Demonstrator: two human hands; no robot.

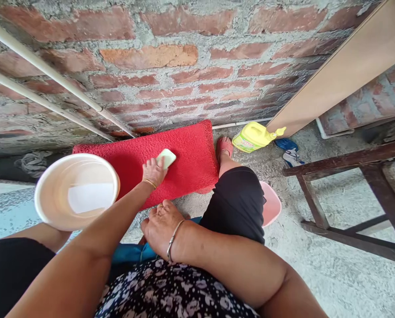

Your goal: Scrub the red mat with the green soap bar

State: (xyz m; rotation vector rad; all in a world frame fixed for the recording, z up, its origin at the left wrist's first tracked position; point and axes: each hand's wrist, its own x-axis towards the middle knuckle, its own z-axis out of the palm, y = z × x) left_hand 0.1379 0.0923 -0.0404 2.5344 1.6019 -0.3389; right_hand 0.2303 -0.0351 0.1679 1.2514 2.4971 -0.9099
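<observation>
My left hand (154,171) is closed on a pale green rounded block (166,158), too plain from above to tell whether it is a brush or soap. The block rests on a thick red shaggy mat (194,150) spread in front of the brick wall. My right hand (164,227), with a metal bangle at the wrist, is held before my lap, near the mat's lower edge. Its fingers are curled inward, and the palm is hidden. To the left of the mat, a cream bucket (51,194) contains what looks like water.
A yellow jug (252,138) with a pump top stands beyond my right foot. A pink basin (271,204) shows behind my knee. On the right are a dark wooden frame (317,207) and a leaning board (336,66). White pipes (45,64) run along the brick wall.
</observation>
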